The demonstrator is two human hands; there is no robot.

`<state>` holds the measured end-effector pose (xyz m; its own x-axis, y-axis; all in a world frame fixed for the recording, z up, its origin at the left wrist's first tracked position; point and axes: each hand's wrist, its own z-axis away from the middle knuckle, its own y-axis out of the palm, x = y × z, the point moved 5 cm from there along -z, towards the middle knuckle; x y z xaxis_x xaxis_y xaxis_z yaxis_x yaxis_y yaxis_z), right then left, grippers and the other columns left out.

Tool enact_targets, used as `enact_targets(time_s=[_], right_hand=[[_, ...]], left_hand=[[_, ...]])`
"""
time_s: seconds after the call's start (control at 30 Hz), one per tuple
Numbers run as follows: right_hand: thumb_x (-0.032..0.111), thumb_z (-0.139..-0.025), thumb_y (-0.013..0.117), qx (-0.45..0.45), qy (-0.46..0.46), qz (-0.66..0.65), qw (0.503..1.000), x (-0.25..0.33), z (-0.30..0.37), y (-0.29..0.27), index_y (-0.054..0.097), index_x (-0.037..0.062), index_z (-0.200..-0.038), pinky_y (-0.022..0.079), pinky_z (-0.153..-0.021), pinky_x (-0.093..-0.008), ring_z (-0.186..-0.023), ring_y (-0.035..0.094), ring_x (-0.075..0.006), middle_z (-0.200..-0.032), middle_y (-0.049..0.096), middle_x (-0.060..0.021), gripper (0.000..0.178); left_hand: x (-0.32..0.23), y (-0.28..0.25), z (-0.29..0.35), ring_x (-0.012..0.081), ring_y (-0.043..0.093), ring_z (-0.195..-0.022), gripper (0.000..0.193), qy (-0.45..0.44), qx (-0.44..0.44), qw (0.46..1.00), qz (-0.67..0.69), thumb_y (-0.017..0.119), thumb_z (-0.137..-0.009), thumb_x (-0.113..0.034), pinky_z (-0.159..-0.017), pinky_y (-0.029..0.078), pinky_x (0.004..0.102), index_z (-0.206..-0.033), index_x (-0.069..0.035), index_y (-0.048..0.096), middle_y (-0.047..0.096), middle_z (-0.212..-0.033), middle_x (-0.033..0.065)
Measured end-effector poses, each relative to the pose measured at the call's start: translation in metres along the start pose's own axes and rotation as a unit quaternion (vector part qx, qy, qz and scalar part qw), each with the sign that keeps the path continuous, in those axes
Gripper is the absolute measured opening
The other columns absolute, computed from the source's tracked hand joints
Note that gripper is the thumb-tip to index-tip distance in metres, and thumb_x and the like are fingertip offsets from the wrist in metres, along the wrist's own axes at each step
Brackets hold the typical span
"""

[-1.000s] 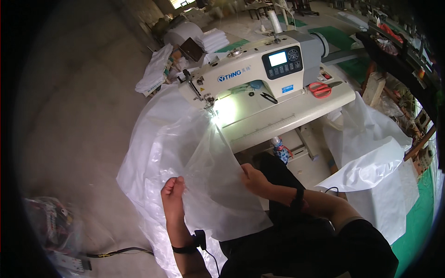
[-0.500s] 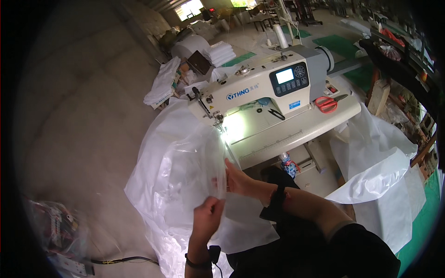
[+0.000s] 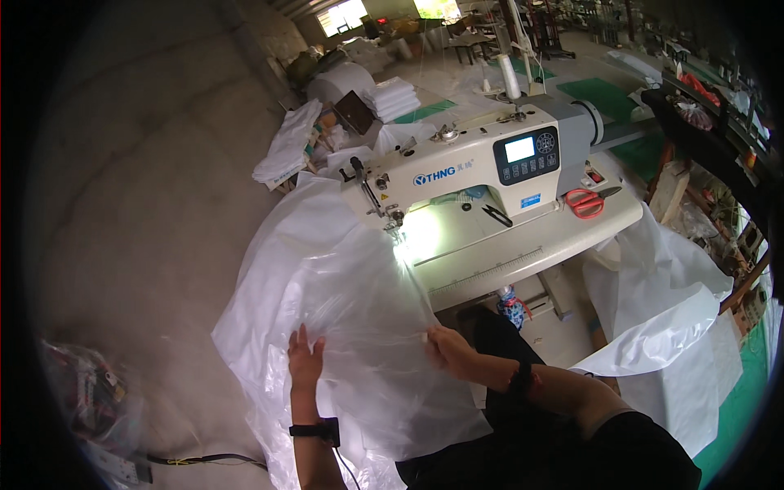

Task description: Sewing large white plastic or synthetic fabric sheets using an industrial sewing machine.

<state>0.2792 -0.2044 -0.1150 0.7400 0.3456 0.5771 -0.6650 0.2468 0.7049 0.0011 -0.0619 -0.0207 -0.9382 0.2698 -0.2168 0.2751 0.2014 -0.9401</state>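
The left hand point(image 3: 305, 359) is lying flat, fingers spread, on the clear plastic sheet point(image 3: 343, 310), and the right hand point(image 3: 447, 349) is pinching the sheet's edge nearer the sewing machine point(image 3: 482, 167). The sheet is draping from the machine's needle end down over the bench point(image 3: 572, 237) edge toward the person's lap.

The film is looking slick and loose; it is likely slipping or bunching under the flat palm, which could be pulling the seam crooked. The right hand is working close enough to the needle that fingers could be straying under it.

Glare from the machine lamp is washing out the needle area, so I cannot tell whether the sheet is sitting under the foot. The sheet's lower end is running out of view.
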Motion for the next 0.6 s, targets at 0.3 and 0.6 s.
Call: enact_targets(time_s=[0.3,0.6], right_hand=[[0.045,-0.089,0.05,0.027,0.082,0.608,0.789,0.008,0.043,-0.023,0.053,0.0056,-0.085,0.047,-0.057,-0.034,-0.064,0.058,-0.0168,-0.069,0.056,-0.0059,0.04],[0.044,-0.084,0.059,-0.142,-0.222,0.584,0.768,0.091,0.015,-0.001,0.051,0.0009,-0.092,0.048,-0.07,-0.04,-0.081,0.061,-0.0361,-0.083,0.062,-0.018,0.044]], left_hand=[[0.015,-0.002,0.007,0.0371,0.049,-0.114,0.051,-0.072,0.089,0.987,-0.117,0.056,-0.086,-0.037,-0.092,0.043,0.0467,-0.128,-0.01,0.047,0.047,-0.13,0.0177],[-0.174,-0.015,-0.025,0.0358,0.06,-0.089,0.019,0.253,-0.005,0.937,0.24,0.057,-0.083,-0.01,-0.077,0.048,0.0405,-0.1,-0.001,0.06,0.062,-0.094,0.0207]])
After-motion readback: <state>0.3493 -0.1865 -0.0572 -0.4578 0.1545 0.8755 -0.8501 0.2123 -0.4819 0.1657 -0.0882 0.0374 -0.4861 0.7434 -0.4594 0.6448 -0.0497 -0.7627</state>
